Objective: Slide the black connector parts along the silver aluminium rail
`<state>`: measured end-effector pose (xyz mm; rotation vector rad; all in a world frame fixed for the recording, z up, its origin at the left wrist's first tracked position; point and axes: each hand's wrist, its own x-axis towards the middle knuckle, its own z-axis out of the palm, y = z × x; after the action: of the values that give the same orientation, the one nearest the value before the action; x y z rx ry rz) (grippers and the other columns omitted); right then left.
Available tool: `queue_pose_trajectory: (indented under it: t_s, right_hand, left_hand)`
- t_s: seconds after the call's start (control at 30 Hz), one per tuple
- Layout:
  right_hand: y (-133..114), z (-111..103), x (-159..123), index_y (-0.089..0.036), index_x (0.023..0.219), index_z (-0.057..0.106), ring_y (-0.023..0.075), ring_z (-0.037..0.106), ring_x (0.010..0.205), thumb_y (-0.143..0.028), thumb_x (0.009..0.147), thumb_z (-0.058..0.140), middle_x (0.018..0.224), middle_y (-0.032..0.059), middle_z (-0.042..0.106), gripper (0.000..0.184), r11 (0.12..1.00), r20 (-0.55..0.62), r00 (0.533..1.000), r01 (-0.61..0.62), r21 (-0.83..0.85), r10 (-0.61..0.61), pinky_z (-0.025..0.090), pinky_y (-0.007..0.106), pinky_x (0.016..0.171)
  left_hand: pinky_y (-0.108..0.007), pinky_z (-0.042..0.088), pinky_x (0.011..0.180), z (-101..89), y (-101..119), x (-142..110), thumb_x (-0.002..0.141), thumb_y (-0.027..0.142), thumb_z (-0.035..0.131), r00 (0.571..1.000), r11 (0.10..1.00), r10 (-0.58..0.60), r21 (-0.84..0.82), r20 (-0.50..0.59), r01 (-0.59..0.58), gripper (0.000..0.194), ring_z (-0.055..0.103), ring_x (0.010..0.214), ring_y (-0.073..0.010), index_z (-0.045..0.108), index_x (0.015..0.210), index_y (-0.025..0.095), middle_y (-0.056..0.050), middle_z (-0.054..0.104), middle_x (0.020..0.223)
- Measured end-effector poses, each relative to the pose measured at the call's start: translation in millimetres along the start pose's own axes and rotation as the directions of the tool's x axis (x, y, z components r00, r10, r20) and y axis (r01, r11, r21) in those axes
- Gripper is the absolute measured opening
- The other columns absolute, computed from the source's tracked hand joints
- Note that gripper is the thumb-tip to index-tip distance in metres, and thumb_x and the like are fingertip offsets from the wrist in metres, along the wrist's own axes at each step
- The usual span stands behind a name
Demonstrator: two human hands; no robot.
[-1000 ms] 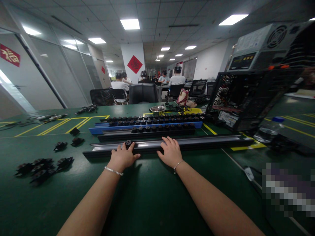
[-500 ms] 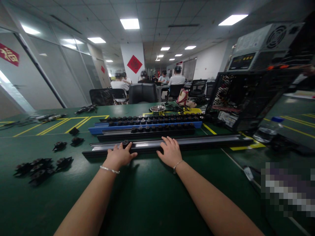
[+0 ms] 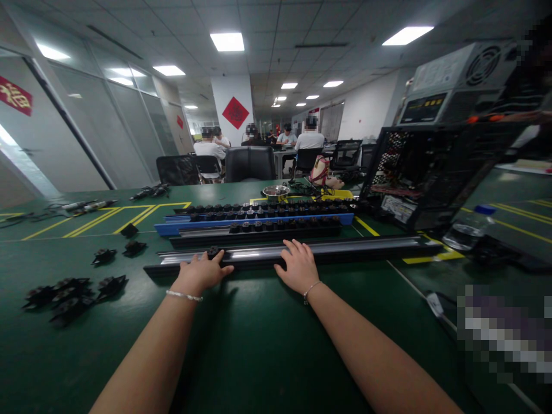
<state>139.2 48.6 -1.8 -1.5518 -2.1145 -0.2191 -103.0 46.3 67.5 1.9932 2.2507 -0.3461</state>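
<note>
A long black power track rail (image 3: 345,248) with a shiny metallic channel lies across the green table in front of me. On its left part sits a small black socket module (image 3: 213,252). My left hand (image 3: 199,272) is open at the module, its index finger on the right side and other fingers to the left; the thumb points away along the rail's near edge. Further right, my right hand (image 3: 297,268) lies open, fingers spread over the rail's top. The fingertips of my left hand are partly hidden behind the hand.
Several loose black modules (image 3: 71,296) lie at left. Behind the rail stand more rails filled with black modules (image 3: 284,224), one blue (image 3: 353,219), and a metal bowl (image 3: 276,190). An open computer case (image 3: 431,172) and a water bottle (image 3: 468,230) stand at right. People sit further back.
My left hand has slid a little to the left along the rail, and the black socket module has shifted left with it. My right hand has stayed in place.
</note>
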Motion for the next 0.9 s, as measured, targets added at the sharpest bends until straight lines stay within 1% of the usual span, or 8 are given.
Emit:
queue_pose_trajectory:
  t_s: [0.17,0.57,0.73,0.9]
  right_hand:
    - [0.1,0.0,0.0,-0.021,0.097,0.063,0.0269,0.034,0.127,-0.041,0.079,0.054,0.134,0.0075,0.049,0.029,1.0,-0.001,1.0,0.004,0.001,-0.004,0.021,0.045,0.106]
    - [0.8,1.9,-0.5,-0.021,0.097,0.063,0.0266,0.034,0.127,-0.041,0.079,0.055,0.134,0.0072,0.049,0.028,1.0,-0.017,1.0,0.006,-0.003,-0.006,0.021,0.045,0.107]
    - [0.5,1.0,-0.3,-0.021,0.097,0.063,0.0261,0.034,0.128,-0.041,0.079,0.055,0.134,0.0074,0.049,0.028,1.0,-0.013,1.0,0.003,-0.004,-0.003,0.021,0.045,0.107]
    - [-0.2,0.0,-0.2,-0.021,0.097,0.063,0.0267,0.035,0.127,-0.042,0.079,0.054,0.134,0.0071,0.049,0.029,1.0,-0.006,1.0,0.003,-0.01,-0.003,0.021,0.045,0.107]
  left_hand:
    - [-0.062,0.025,0.1,0.8,-4.4,2.8,0.076,0.07,0.029,0.999,1.0,-0.031,0.002,0.014,0.031,0.077,0.024,0.134,-0.0403,0.024,0.143,0.031,-0.016,0.029,0.147]
    - [-0.061,0.024,0.101,5.1,-22.3,12.2,0.076,0.072,0.024,0.997,0.998,-0.062,-0.002,0.041,0.062,0.08,0.024,0.134,-0.0393,0.021,0.144,0.03,-0.015,0.026,0.149]
    - [-0.065,0.024,0.1,6.6,-29.6,15.9,0.074,0.073,0.025,0.996,0.996,-0.081,-0.024,0.031,0.082,0.081,0.026,0.133,-0.0413,0.022,0.143,0.031,-0.014,0.027,0.149]
    - [-0.065,0.026,0.098,8.7,-37.3,20.7,0.072,0.076,0.026,0.997,0.997,-0.074,-0.036,0.02,0.074,0.083,0.029,0.131,-0.0419,0.023,0.143,0.032,-0.015,0.028,0.148]
